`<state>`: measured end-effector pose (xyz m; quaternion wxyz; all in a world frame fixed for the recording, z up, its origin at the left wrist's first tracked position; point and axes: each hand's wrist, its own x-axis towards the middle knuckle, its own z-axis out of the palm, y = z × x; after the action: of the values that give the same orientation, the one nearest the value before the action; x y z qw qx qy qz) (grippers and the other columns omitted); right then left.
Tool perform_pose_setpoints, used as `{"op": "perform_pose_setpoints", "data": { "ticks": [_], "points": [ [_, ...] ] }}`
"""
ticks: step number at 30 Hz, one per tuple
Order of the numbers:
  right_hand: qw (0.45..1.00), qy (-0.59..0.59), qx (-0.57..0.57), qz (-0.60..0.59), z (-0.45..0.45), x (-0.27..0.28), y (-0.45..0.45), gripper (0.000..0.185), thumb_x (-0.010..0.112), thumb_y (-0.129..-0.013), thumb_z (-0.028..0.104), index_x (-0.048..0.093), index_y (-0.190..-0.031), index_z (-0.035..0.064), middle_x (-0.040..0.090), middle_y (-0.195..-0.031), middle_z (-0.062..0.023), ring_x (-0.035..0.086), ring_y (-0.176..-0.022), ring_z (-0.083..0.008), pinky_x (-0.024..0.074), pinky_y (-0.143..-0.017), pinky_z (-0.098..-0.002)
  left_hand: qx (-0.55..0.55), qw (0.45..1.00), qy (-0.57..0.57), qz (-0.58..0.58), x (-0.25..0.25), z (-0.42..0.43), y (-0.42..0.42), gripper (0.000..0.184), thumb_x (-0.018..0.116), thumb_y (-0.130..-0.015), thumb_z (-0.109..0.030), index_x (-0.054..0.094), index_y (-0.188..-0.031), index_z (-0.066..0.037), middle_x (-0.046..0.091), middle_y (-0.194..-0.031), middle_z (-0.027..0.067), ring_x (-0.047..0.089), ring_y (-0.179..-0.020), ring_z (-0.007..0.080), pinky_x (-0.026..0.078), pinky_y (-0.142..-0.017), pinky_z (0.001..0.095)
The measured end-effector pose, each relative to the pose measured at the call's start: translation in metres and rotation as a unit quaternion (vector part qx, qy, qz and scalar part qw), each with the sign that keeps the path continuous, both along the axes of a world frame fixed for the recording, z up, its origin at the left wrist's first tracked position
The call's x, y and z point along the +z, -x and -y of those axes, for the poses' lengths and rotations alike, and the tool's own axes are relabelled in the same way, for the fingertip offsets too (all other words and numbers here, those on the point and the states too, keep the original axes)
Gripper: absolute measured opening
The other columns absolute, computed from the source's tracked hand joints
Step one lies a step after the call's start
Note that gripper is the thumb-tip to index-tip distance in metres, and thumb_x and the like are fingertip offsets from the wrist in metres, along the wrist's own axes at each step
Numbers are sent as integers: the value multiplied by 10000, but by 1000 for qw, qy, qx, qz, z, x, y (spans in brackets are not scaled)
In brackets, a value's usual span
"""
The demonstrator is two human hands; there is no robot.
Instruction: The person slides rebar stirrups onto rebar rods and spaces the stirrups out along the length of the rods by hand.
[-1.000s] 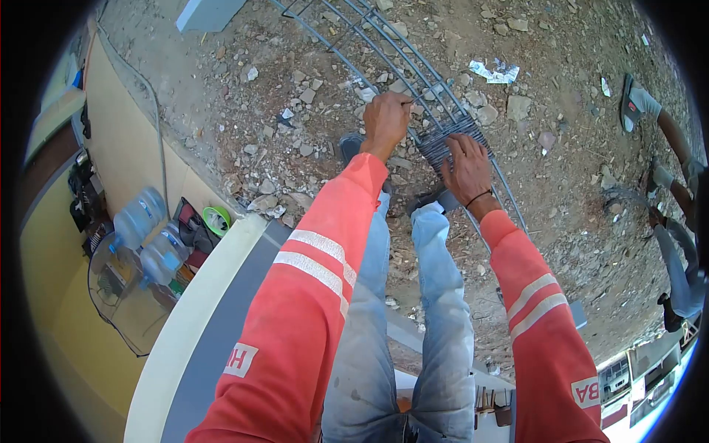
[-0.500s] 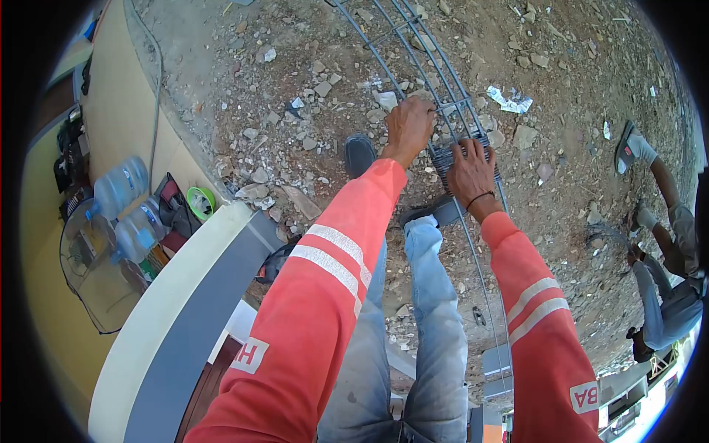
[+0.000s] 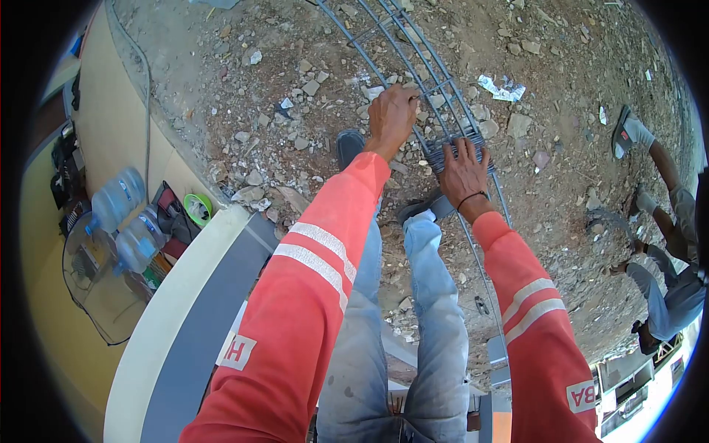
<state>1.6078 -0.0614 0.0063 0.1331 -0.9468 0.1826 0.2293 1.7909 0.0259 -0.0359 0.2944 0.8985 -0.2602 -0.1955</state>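
Note:
A long rebar cage (image 3: 436, 70) of thin steel bars runs from the top of the head view down past my hands. My left hand (image 3: 393, 119) is closed at the cage's left bar, its fingertips curled and partly hidden. On the right, my right hand (image 3: 465, 176) has its fingers hooked over a tight stack of steel stirrups (image 3: 437, 156) threaded on the bars. Below that hand, bars continue toward my right sleeve. My shoes stand beside and under the cage.
Rubble and stones cover the dirt ground (image 3: 295, 111). At left are water jugs (image 3: 118, 198), a green bucket (image 3: 198, 209) and a low wall (image 3: 177, 310). A co-worker (image 3: 668, 288) bends at the right edge. A crumpled paper scrap (image 3: 502, 90) lies beyond the cage.
My left hand has shifted slightly left and up along the cage. My right hand stays on the stirrup stack. The whole view has moved a little.

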Motion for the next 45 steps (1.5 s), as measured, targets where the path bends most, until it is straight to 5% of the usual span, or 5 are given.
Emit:
{"op": "perform_pose_setpoints", "data": {
  "ticks": [8,17,24,34,45],
  "points": [
    [999,-1,27,-29,1,6,38,431,538,-900,156,577,-1315,50,518,-1389,-164,408,-1389,-300,276,-1112,-589,-43,995,20,-84,35,-26,78,158,708,-844,-152,729,-985,-85,677,-931,94,676,-757,315,534,-705,413],
    [994,-25,59,-90,-3,10,185,367,507,-941,188,598,-1267,44,537,-1358,-152,450,-1342,-296,293,-1096,-586,-71,976,-14,-205,33,-50,277,269,717,-801,-89,711,-1070,-75,600,-1082,122,674,-878,352,558,-762,457],
    [991,-59,49,-110,20,2,227,245,541,-913,150,745,-1046,182,629,-1089,-54,541,-1160,-241,296,-1080,-564,-57,949,-117,-286,25,-40,338,294,736,-798,-125,737,-1091,-113,645,-992,157,685,-876,372,561,-761,464],
    [981,-105,146,-71,53,-3,102,214,595,-867,142,793,-866,223,695,-905,-1,596,-1049,-213,340,-1010,-528,-84,968,-60,-228,18,-45,239,184,783,-779,-199,783,-939,-110,710,-904,163,693,-800,357,558,-756,435],
    [988,-32,149,40,59,-19,-35,96,684,-858,220,770,-885,252,647,-1037,32,569,-1104,-199,351,-1008,-508,156,986,40,43,3,-16,58,276,755,-804,-140,745,-1076,-99,623,-1002,139,686,-749,268,537,-758,394]
  ]
}}
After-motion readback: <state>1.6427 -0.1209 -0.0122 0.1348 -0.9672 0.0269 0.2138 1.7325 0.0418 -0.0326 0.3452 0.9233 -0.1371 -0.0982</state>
